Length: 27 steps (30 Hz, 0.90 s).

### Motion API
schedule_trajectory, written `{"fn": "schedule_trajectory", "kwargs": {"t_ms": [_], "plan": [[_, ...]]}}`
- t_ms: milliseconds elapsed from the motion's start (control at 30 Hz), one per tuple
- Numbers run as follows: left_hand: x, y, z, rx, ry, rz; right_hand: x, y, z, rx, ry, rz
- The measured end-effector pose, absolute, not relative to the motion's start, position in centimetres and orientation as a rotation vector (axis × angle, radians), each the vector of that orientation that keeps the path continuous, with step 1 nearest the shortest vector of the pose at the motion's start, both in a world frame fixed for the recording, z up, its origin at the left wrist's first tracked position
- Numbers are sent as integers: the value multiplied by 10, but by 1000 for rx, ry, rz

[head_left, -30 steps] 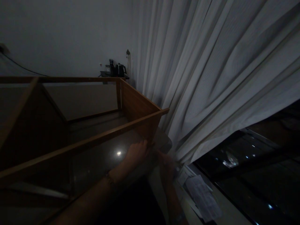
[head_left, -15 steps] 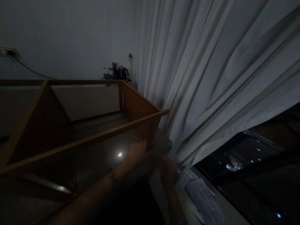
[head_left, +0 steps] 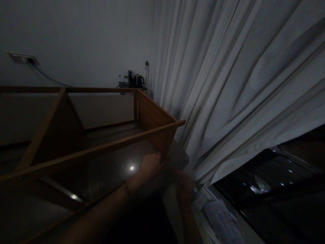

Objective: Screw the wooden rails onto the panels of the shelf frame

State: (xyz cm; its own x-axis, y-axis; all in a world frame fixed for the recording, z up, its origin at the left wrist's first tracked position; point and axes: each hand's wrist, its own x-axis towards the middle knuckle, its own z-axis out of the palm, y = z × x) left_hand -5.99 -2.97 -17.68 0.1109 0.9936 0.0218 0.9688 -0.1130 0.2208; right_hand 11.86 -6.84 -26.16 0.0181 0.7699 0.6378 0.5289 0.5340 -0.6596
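Observation:
A wooden shelf frame (head_left: 134, 137) with rails, a divider and an end panel lies across a shiny tabletop (head_left: 114, 162). At the lower near corner of the end panel, my left hand (head_left: 152, 163) is closed round the wood, a bracelet on its wrist. Just right of that corner, beyond the table's rounded edge, my right hand (head_left: 185, 186) has its fingers curled in. A small pale glint shows at its right side, but darkness and blur hide what it holds.
White curtains (head_left: 215, 84) hang close on the right. Papers (head_left: 220, 217) lie low at the right, beside a dark reflective window (head_left: 279, 183). A black kettle (head_left: 138, 80) stands at the back. A cord runs from a wall socket (head_left: 22, 59).
The view has shifted slightly left, so the scene sits a little further right. My left hand stays on the frame's corner; my right hand remains close beside it.

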Motion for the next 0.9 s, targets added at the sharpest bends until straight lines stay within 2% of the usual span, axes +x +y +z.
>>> {"fn": "schedule_trajectory", "kwargs": {"t_ms": [467,900], "plan": [[-56,-29,-170,2186,2011,289,115,-72,-253,-1009,-1688,224],[-45,-19,-179,2124,2086,292,120,-67,-266,-1117,-1641,272]]}}
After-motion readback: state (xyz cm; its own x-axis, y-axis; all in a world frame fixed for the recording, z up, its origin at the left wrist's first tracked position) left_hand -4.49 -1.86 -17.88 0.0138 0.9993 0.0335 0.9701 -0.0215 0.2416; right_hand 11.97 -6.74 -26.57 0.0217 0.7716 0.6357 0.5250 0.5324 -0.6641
